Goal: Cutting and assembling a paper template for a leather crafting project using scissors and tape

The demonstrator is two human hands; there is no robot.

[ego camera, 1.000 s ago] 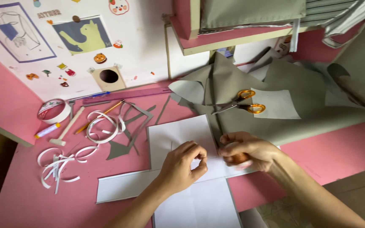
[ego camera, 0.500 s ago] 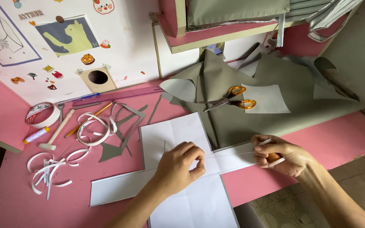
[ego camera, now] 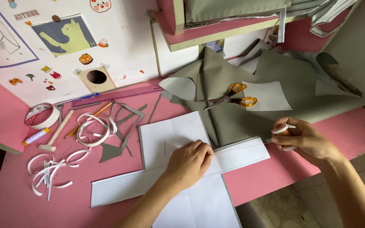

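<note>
At nine o'clock on the pink desk (ego camera: pixel 326 131) sit a tape roll (ego camera: pixel 41 115), a small purple tube (ego camera: pixel 35 136) and curls of white paper strips (ego camera: pixel 47 173), none of them touched. Toward the centre, your left hand (ego camera: pixel 189 162) lies palm-down with fingertips bunched, pressing on the white cross-shaped sheet (ego camera: pixel 165 139) where its long strip (ego camera: pixel 237 154) crosses; it pins the paper and closes round nothing. At twelve o'clock the orange-handled scissors (ego camera: pixel 233 95) lie on the grey fabric (ego camera: pixel 275 76). At three o'clock your right hand (ego camera: pixel 307 139) pinches a small roll of tape (ego camera: pixel 280 129) between thumb and fingers, just past the strip's right end. Compared with a second ago, that hand has travelled from beside your left hand out along the strip to its end, while the left has stayed put. I judge a line of tape has been drawn across the strip, so that stretch looks laid down.
</note>
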